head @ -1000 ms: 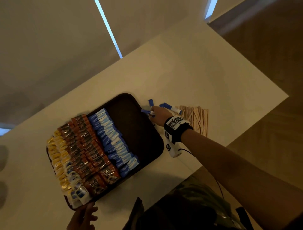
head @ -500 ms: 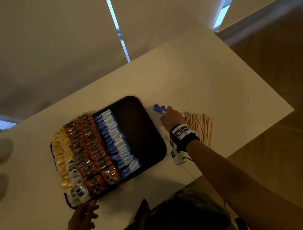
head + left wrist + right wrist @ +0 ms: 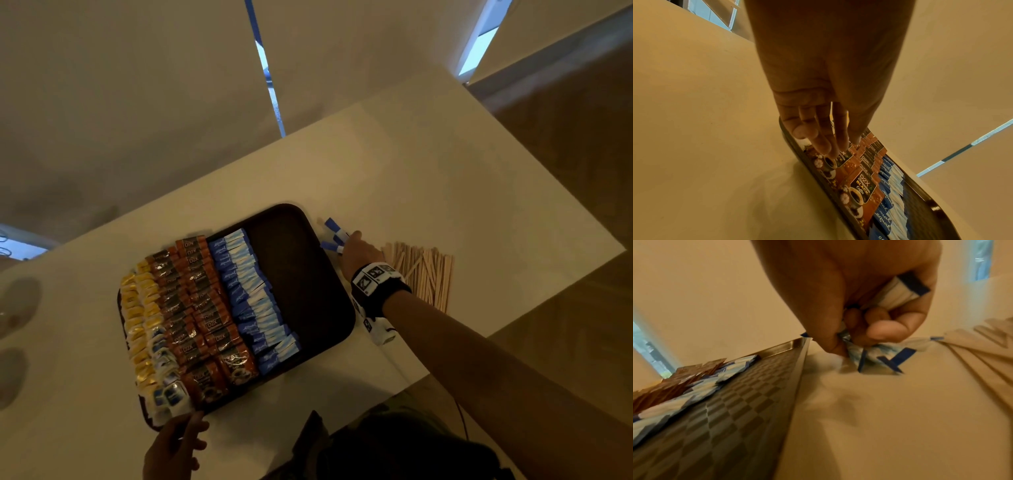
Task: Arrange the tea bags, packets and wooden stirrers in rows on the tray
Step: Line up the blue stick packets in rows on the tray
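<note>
Blue-and-white packets [image 3: 334, 236] lie bunched on the desk [image 3: 428, 178] just off the tray's [image 3: 308, 274] far right corner, pinched in the right grip [image 3: 359, 253]. Wooden stirrers [image 3: 424, 274] lie beside. The left grip [image 3: 174, 448], fingers straight, touches the tray's near corner.

Head view: high above the desk [image 3: 428, 178], facing steeply down, with the tray [image 3: 308, 274] at 7 o'clock of centre and the wooden stirrers [image 3: 428, 274] at 4 o'clock. Left-wrist view: very near, looking along the left hand [image 3: 828, 81] onto the tray's [image 3: 920, 191] near corner and its brown packets [image 3: 859, 190], which the head view shares. Right-wrist view: just above the desk [image 3: 900, 418], along the right hand [image 3: 849, 288], skimming the tray's [image 3: 735, 402] right rim; the stirrers [image 3: 982, 345] lie at 2 o'clock.
</note>
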The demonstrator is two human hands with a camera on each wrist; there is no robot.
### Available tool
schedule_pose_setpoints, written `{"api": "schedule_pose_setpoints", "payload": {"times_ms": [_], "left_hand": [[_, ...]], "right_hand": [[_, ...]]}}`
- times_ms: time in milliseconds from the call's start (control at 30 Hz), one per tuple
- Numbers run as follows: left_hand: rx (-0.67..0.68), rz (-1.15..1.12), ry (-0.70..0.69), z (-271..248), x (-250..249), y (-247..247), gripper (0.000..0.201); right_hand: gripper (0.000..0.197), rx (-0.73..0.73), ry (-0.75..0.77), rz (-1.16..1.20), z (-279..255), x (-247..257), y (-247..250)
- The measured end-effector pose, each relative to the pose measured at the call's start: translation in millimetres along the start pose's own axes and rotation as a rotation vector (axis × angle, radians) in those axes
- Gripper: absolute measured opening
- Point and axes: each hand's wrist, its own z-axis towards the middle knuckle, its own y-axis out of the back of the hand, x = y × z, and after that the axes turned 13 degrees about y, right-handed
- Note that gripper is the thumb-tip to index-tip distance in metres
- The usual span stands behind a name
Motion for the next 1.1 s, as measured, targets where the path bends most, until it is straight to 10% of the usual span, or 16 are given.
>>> {"api": "schedule_pose_setpoints", "payload": {"times_ms": [433, 700, 1100], "left_hand": [[0.083, -0.031, -0.259, -14, -43, -8, 0.01], [0.416, -0.036, -0.477, -37, -132, -51, 0.029], [0.53, -0.308, -0.456, -40, -133, -38, 0.015]], "right_hand": [[0.027, 0.052, 0.166, 0.204, -8, 2, 46], [0.032, 0.505, 0.185, 0.808, -79, 55, 22], [0.032, 0.63, 0.355, 0.667, -108, 59, 7]]}}
